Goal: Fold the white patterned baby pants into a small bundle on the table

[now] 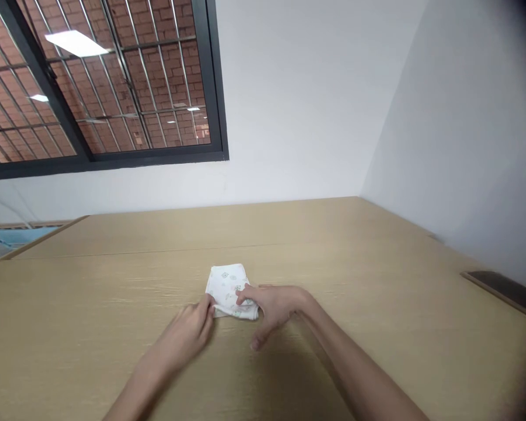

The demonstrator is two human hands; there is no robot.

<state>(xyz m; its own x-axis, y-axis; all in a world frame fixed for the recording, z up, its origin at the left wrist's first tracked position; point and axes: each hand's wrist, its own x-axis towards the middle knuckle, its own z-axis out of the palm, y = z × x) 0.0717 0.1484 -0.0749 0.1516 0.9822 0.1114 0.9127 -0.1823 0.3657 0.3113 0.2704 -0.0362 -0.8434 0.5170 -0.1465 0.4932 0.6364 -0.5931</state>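
Observation:
A small white cloth (pixel 228 286) with a faint printed pattern lies folded into a compact square on the wooden table (pixel 377 304). My left hand (pixel 191 330) pinches the cloth's near left corner with its fingertips. My right hand (pixel 272 310) rests on the cloth's near right edge, its fingers curled over the fold and its thumb pointing down toward me. Both forearms reach in from the bottom of the view.
The table runs up to white walls at the back and right. A dark-framed window (pixel 96 82) with a metal grille shows a brick wall. A dark slot (pixel 504 289) sits at the table's right edge. A light blue object (pixel 17 235) lies far left.

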